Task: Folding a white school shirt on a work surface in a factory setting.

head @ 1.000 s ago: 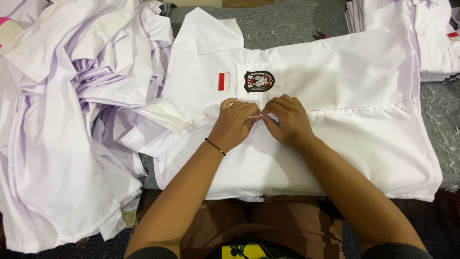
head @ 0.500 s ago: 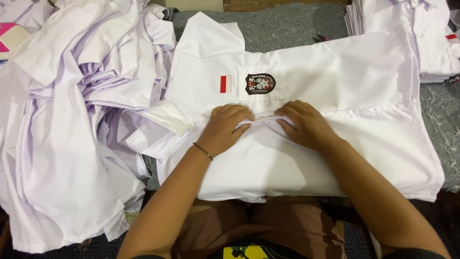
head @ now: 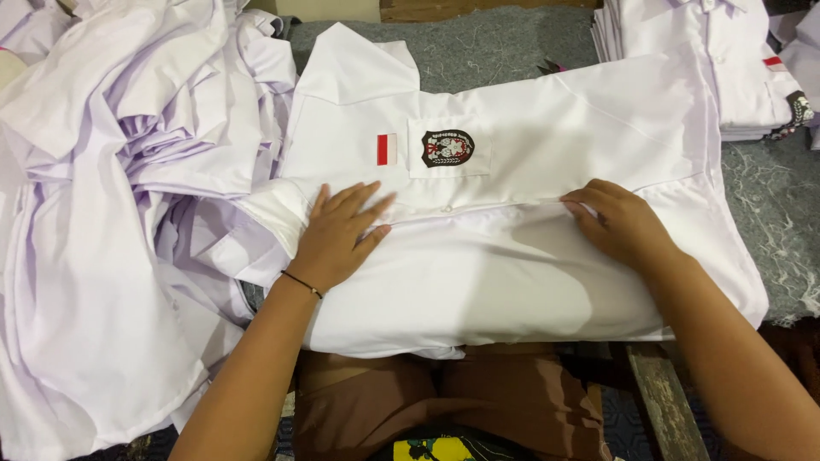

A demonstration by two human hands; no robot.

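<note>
- A white shirt (head: 512, 256) lies flat and front-up across the grey felt tabletop (head: 504, 47), its collar toward the left and its hem toward the right, the near edge hanging just over the tabletop's edge above the person's lap.
- The left hand (head: 337, 235) rests palm-down on the shirt just beside the collar end, fingers (head: 363, 201) spread and laid flat; it grips nothing, only presses the cloth.
- A thin dark band (head: 301, 283) circles the left wrist.
- The right hand (head: 619, 224) lies well apart from the left, farther along the front edge of the shirt, palm down with fingers (head: 585, 198) slightly curled onto the fold line; whether they pinch the edge or only press it cannot be told.
- Between the hands runs the shirt's front opening, one panel overlapping the other.
- A breast pocket (head: 448, 147) carries a dark shield-shaped badge (head: 448, 148); just beside it, toward the collar, sits a small red-and-white patch (head: 387, 149).
- To the left, a loose heap of white shirts (head: 128, 213) touches the flat shirt's sleeve.
- At upper right stands a neat stack of folded shirts (head: 709, 68), apart from the flat one's hem.
- Brown trousers (head: 444, 401) show at the bottom.
</note>
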